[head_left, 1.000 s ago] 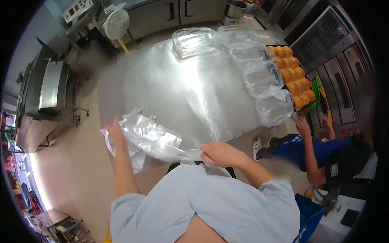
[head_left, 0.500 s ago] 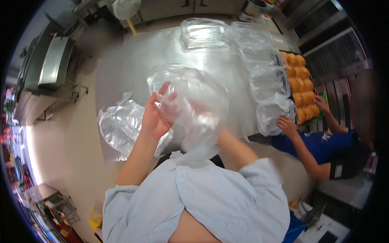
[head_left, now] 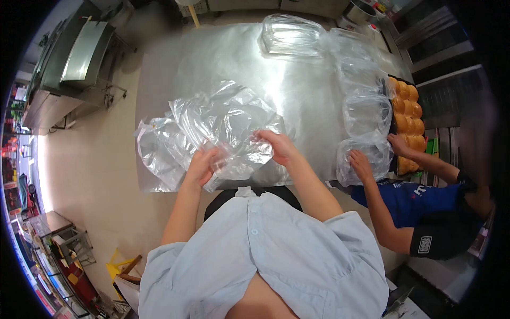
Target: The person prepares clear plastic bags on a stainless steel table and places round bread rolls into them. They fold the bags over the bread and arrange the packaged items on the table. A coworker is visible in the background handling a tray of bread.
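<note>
A large, clear plastic bag (head_left: 231, 114) lies crumpled on the near part of the metal table, in front of my body. My left hand (head_left: 201, 166) is closed on its near left edge, with the fingers partly under the film. At the bag's right side my right hand (head_left: 280, 148) pinches the film between thumb and fingers. More crumpled clear film (head_left: 159, 151) lies just left of the bag, against the table's near left corner; where one sheet ends and the other begins is hard to make out.
The steel table (head_left: 170, 74) fills the middle. Along its right side runs a row of clear bag-lined containers (head_left: 366, 114), with another film-covered one (head_left: 292, 37) at the back. A co-worker's hand (head_left: 361, 165) touches the nearest container, beside a dark tray of golden buns (head_left: 408, 125).
The bag, held up and billowing before, is now lower and flatter on the table. My left hand has come down toward me. The co-worker's far hand has moved left to the tray's edge.
</note>
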A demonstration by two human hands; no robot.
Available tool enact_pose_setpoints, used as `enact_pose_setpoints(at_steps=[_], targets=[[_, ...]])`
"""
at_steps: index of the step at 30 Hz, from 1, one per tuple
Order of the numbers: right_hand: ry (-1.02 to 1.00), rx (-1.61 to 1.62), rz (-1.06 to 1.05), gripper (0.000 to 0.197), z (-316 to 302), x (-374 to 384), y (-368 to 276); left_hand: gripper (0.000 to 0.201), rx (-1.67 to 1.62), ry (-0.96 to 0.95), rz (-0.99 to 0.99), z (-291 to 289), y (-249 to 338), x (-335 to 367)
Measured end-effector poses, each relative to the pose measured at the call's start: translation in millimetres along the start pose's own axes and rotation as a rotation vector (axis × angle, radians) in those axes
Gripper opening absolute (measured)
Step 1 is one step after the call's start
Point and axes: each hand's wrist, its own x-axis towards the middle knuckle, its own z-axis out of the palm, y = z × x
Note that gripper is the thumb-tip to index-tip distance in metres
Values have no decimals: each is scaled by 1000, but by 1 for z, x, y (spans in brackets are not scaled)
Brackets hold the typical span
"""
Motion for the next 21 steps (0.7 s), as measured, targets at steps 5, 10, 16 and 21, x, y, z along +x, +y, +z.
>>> enact_pose_setpoints(at_steps=[5, 10, 16, 21], targets=[[307, -326, -149, 29, 33, 0, 30, 47, 191, 351, 543, -44, -47, 11], [186, -427, -167, 30, 53, -9, 58, 30, 683, 26, 585, 25, -67, -9], [378, -585, -100, 25, 23, -46, 7, 21, -199, -99, -35, 24, -54, 7], [678, -964, -105, 33, -138, -75, 9, 30, -841, -416, -94, -26, 11, -6]])
